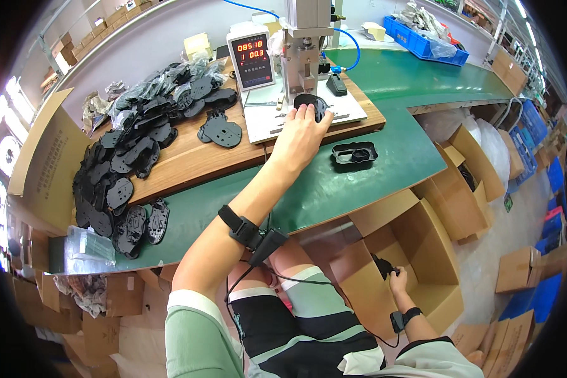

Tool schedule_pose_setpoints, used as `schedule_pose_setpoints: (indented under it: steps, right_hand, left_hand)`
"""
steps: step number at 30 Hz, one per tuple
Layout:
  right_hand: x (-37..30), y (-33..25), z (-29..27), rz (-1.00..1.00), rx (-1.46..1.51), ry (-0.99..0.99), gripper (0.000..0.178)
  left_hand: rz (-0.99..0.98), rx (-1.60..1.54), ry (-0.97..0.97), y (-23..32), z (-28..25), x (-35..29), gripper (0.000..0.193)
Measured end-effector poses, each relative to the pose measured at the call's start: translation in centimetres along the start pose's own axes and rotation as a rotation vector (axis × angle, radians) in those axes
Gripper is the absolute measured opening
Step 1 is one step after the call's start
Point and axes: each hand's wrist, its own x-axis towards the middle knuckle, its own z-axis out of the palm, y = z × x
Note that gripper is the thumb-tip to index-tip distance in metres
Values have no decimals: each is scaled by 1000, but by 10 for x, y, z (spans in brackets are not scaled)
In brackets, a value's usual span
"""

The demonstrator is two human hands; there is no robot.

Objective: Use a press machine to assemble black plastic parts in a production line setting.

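My left hand (pixel 300 133) reaches forward to the press (pixel 305 63), its fingers closed on a black rounded plastic shell (pixel 311 102) on the white base plate (pixel 258 120). Part of that shell is hidden behind the fingers. Low on the right, my right hand (pixel 398 283) is inside an open cardboard box (pixel 431 252), gripping a black plastic piece (pixel 382 267). Left of the press, a pair of black oval plates (pixel 223 131) lies on the wooden board (pixel 189 154). A large heap of similar black plastic parts (pixel 132 148) spreads farther left.
A digital counter with red figures (pixel 252 57) stands beside the press. On the green table (pixel 296 205) sits a small black tray (pixel 354 154). A blue crate (pixel 422 39) is at the back right. Cardboard boxes (pixel 469 183) stand below the table's right edge. Cables hang from my left wrist.
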Motion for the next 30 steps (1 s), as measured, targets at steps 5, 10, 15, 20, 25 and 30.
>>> schedule_pose_setpoints:
  steps: [5, 10, 15, 20, 25, 30]
  right_hand:
    - [20, 12, 13, 476, 199, -457, 45]
    - [10, -52, 29, 637, 269, -779, 48]
    - [24, -46, 32, 468, 216, -574, 33]
    - [-8, -183, 40, -506, 9, -146, 21]
    - [-86, -419, -73, -1410, 185, -78, 34]
    - [-19, -571, -68, -1319, 92, 223, 67]
  left_hand:
    - [-26, -51, -83, -4, -5, -4, 44]
    - [-1, -12, -42, -11, -7, -13, 46]
    - [-60, -225, -8, -2, -16, -4, 55]
    - [-101, -241, -26, -11, -25, -18, 60]
    - [-96, -292, 50, -6, -21, -13, 57]
    - [-153, -351, 77, -8, -23, -9, 50]
